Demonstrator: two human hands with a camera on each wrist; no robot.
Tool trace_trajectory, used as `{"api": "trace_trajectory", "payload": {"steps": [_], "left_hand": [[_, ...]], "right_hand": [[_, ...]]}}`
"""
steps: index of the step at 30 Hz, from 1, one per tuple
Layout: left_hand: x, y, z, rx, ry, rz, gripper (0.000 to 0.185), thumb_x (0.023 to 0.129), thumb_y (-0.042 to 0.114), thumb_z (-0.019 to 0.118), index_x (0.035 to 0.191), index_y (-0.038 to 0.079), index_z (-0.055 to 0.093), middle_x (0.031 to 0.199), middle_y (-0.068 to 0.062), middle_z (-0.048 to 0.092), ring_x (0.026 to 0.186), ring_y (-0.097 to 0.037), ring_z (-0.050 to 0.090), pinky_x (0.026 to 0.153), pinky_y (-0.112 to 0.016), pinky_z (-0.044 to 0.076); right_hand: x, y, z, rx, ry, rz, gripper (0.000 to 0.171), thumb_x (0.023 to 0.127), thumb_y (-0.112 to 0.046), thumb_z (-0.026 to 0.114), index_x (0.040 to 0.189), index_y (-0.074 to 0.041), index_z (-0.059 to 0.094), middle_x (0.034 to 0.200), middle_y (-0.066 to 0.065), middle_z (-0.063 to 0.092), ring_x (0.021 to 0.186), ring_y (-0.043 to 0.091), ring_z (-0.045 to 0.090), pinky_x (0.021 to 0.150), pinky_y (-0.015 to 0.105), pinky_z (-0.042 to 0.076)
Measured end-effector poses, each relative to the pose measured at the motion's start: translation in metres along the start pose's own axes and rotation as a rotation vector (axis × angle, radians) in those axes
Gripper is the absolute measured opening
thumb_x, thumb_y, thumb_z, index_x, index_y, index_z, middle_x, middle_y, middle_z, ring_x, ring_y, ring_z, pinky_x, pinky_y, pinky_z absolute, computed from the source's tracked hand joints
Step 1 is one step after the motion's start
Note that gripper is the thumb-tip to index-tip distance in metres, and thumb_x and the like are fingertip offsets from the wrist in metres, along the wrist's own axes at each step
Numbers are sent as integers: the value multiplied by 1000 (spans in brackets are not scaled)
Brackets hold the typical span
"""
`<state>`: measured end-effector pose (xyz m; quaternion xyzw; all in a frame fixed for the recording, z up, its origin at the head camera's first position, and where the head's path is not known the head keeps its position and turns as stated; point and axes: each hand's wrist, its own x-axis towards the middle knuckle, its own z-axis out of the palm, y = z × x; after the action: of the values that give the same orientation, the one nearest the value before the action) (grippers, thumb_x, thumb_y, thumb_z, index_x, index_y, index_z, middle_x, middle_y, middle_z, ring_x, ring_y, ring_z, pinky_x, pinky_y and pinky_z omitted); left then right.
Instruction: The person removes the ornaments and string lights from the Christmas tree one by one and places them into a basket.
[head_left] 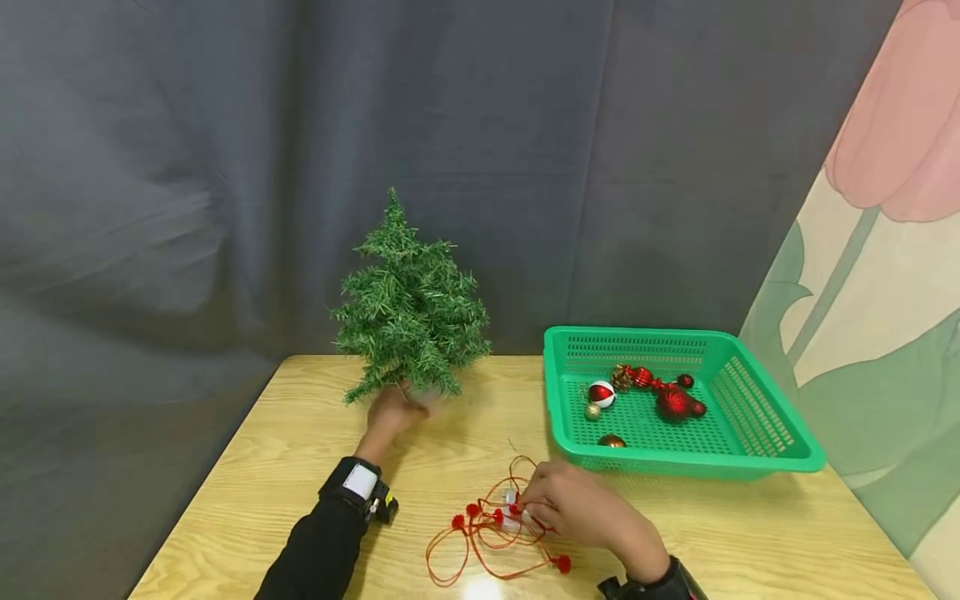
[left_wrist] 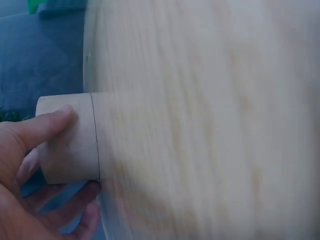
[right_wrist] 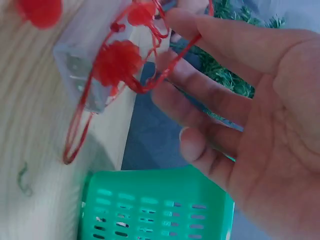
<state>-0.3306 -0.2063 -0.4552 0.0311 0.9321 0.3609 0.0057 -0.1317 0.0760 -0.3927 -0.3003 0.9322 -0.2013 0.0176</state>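
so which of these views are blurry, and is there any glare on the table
Head view: sharp, with one bright glare spot on the wooden table near the red string lights. Left wrist view: the tabletop is smeared with blur, though the left hand on the tree's base is fairly clear. Right wrist view: soft, with the right hand very close.

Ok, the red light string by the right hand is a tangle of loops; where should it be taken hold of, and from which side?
Probably by the small clear box in the red light string, from above. It is the only rigid part and lies flat on the table beside the right hand; the thin wire loops would likely slip or snag. The left hand grips the tree's round base.
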Motion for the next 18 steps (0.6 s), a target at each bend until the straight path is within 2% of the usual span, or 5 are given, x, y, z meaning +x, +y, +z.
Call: {"api": "trace_trajectory", "payload": {"steps": [4,9,11,15,18], "left_hand": [[0,-10,-3,2,-28,60,74,79,19,79,145,2,50,135,-29,56,98,-39,65,74,-43,54],[-13,-25,-5,-47,-142,169,85,84,16,79,154,4,33,158,-27,31,136,-47,43,104,-56,45],[-24,-28,-7,-99,-195,174,91,84,16,80,158,8,26,158,-26,32,139,-48,39,108,-59,41],[-49,-26,-7,-205,-265,150,108,84,15,81,161,14,6,149,-28,44,133,-50,46,106,-62,41],[-66,-19,-8,-225,-283,153,109,84,16,80,161,13,3,144,-28,50,130,-50,49,107,-63,39]], "right_hand": [[3,-2,7,-37,6,2,20,99,-24,61,113,-21,75,116,1,67,108,19,62,91,40,53],[3,-1,15,112,-168,118,50,100,-48,53,142,-21,55,148,15,49,139,38,44,109,60,39],[2,1,19,177,-211,143,59,97,-54,54,146,-21,49,154,17,42,145,41,35,111,64,33],[0,5,26,241,-233,150,70,91,-57,62,149,-22,44,160,18,32,149,45,24,113,68,28],[0,7,28,221,-231,135,73,88,-54,68,149,-24,44,160,17,33,148,45,28,111,67,31]]}}
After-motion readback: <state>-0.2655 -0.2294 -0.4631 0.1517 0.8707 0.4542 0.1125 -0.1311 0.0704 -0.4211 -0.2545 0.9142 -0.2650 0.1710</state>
